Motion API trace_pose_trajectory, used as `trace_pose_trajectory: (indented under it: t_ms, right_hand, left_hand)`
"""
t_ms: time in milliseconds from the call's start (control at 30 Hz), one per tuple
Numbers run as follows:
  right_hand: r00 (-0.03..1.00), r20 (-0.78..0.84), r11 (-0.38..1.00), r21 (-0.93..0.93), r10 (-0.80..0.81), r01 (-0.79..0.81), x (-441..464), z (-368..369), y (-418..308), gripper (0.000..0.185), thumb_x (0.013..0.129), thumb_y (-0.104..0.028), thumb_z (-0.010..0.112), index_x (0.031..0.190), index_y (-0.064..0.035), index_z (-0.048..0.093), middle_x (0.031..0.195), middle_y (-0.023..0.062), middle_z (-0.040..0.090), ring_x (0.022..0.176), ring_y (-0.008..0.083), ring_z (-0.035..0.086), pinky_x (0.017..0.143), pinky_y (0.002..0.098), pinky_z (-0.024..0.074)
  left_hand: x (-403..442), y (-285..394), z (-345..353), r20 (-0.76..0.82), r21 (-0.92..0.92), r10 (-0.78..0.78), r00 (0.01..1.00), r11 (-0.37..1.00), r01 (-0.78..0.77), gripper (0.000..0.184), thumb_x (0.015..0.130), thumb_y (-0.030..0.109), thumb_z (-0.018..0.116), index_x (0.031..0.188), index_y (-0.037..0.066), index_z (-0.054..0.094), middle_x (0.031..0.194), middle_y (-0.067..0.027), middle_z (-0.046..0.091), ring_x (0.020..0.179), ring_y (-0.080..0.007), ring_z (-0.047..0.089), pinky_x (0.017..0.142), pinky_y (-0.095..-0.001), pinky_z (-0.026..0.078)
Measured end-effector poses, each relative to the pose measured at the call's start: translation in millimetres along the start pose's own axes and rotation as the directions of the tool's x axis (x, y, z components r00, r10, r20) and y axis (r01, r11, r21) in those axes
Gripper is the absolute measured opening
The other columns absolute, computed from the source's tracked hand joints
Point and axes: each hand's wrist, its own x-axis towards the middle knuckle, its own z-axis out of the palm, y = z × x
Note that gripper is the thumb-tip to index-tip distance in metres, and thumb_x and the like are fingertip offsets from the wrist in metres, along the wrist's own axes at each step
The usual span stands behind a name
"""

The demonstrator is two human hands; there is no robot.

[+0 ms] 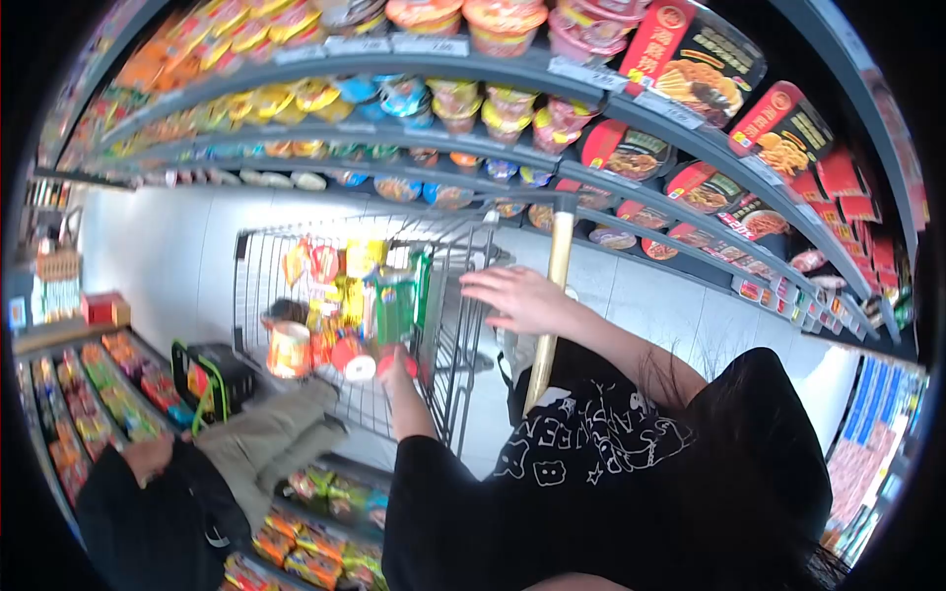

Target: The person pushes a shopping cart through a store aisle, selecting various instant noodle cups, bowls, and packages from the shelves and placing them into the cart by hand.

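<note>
My left hand reaches down into the metal shopping cart, next to a red item; whether the fingers are closed round it is hidden. My right hand is raised above the cart's rear end, near its pale handle bar, with the fingers spread and nothing in them. Inside the cart lie a green package, yellow packets, a white and orange tub and a white and red round item.
Shelves of packets, cups and boxed foods curve along the far side. A person in dark top and light trousers stands at the left, beside a black basket. Low snack displays line the near left.
</note>
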Motion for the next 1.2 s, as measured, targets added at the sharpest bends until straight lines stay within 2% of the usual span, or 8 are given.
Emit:
trace_pose_trajectory:
  t_ms: [67,167,233,367,667,900,967,1200]
  right_hand:
    - [0.999,-0.032,1.000,-0.001,0.008,-0.008,-4,-1,-1,0.048,0.074,-0.025,0.059,0.117,-0.0092,0.044,0.127,0.0046,0.038,0.112,0.0210,0.042,0.089,0.0390,0.0385]
    - [0.999,-0.011,0.998,0.035,0.047,-0.047,-5,-7,-2,0.047,0.074,-0.025,0.058,0.116,-0.0084,0.045,0.127,0.0033,0.039,0.111,0.0206,0.043,0.088,0.0377,0.0388]
    - [0.998,0.001,0.994,0.088,0.058,-0.058,-7,-8,-3,0.047,0.074,-0.024,0.058,0.116,-0.0082,0.045,0.126,0.0022,0.040,0.110,0.0202,0.043,0.086,0.0363,0.0396]
    - [0.996,-0.003,0.987,0.138,0.085,-0.084,-9,-11,-3,0.044,0.076,-0.024,0.056,0.116,-0.0084,0.045,0.125,0.0022,0.041,0.110,0.0198,0.044,0.085,0.0359,0.0404]
    - [0.993,-0.082,0.984,0.164,0.086,-0.071,-13,-4,1,0.043,0.072,-0.023,0.059,0.110,-0.0054,0.049,0.116,0.0045,0.049,0.103,0.0202,0.049,0.080,0.0344,0.0429]
    - [0.986,-0.152,0.987,0.154,0.065,-0.041,-16,9,8,0.044,0.072,-0.023,0.059,0.111,-0.0076,0.048,0.115,0.0041,0.049,0.102,0.0214,0.050,0.080,0.0357,0.0422]
    - [0.997,-0.057,0.989,0.142,0.058,-0.049,-17,7,7,0.046,0.074,-0.025,0.057,0.115,-0.0074,0.046,0.121,0.0045,0.045,0.105,0.0207,0.048,0.081,0.0349,0.0427]
    - [0.995,-0.081,0.989,0.143,0.052,-0.040,-21,6,4,0.047,0.071,-0.022,0.060,0.113,-0.0083,0.047,0.117,0.0045,0.046,0.103,0.0221,0.049,0.081,0.0369,0.0415]
  left_hand:
    - [7,-1,8,-0.074,0.029,-0.044,0.996,0.998,0.047,0.101,0.042,0.059,0.073,0.122,0.009,0.035,0.119,-0.0049,0.043,0.107,-0.0286,0.043,0.081,-0.0429,0.043]
    - [52,-6,15,0.390,-0.155,0.056,0.919,0.988,0.006,0.093,0.045,0.053,0.076,0.117,0.007,0.040,0.113,-0.0058,0.048,0.101,-0.0271,0.048,0.075,-0.0435,0.045]
    - [87,-4,22,0.727,-0.278,0.067,0.684,0.939,0.203,0.087,0.046,0.048,0.078,0.114,0.005,0.043,0.110,-0.0064,0.051,0.096,-0.0261,0.051,0.072,-0.0438,0.047]
    - [56,-16,4,0.465,-0.042,0.105,0.879,0.994,-0.097,0.103,0.045,0.065,0.069,0.116,-0.001,0.036,0.114,-0.0158,0.045,0.096,-0.0306,0.051,0.072,-0.0449,0.047]
    - [2,-18,-11,0.027,0.345,0.296,0.955,0.894,-0.287,0.109,0.043,0.070,0.065,0.117,-0.003,0.034,0.114,-0.0221,0.043,0.097,-0.0343,0.050,0.075,-0.0458,0.046]
    - [-14,-22,-19,-0.077,0.493,0.441,0.894,0.796,-0.351,0.113,0.041,0.074,0.063,0.117,-0.005,0.031,0.113,-0.0270,0.040,0.099,-0.0372,0.049,0.076,-0.0465,0.045]
    - [-19,-19,-22,-0.057,0.448,0.451,0.891,0.809,-0.381,0.115,0.039,0.073,0.065,0.117,-0.005,0.030,0.109,-0.0338,0.040,0.098,-0.0423,0.048,0.076,-0.0459,0.046]
    - [-27,-6,-25,-0.108,0.420,0.407,0.907,0.846,-0.329,0.114,0.040,0.073,0.064,0.114,-0.006,0.031,0.106,-0.0319,0.042,0.094,-0.0415,0.050,0.074,-0.0460,0.047]
